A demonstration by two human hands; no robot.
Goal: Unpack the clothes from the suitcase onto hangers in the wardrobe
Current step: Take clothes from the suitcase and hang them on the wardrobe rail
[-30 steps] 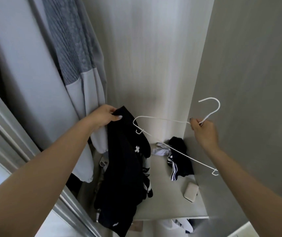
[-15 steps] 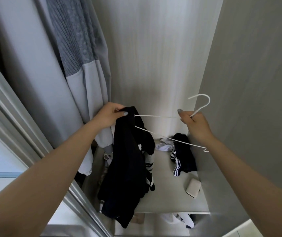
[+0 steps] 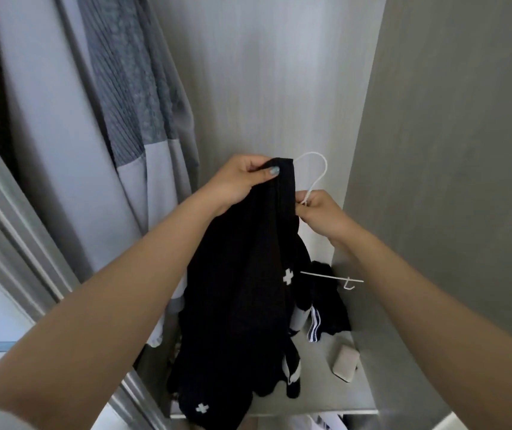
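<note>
A black garment [image 3: 242,293] with small white crosses hangs from my left hand [image 3: 242,181], which pinches its top edge in front of the wardrobe's back wall. My right hand [image 3: 319,212] grips the neck of a white wire hanger [image 3: 318,175] right beside the garment. The hook curves up behind the cloth. One hanger end [image 3: 346,282] sticks out to the right of the garment; the rest of the hanger is hidden by the fabric.
Grey and pale garments [image 3: 118,119] hang at the left. On the wardrobe shelf [image 3: 326,395] lie a dark striped piece of clothing [image 3: 329,311] and a small beige case [image 3: 345,363]. The wardrobe's side panel [image 3: 450,150] closes off the right.
My right hand moved left with the hanger until it met the garment; much of the hanger is now behind the cloth. My left hand raised the garment's top edge slightly.
</note>
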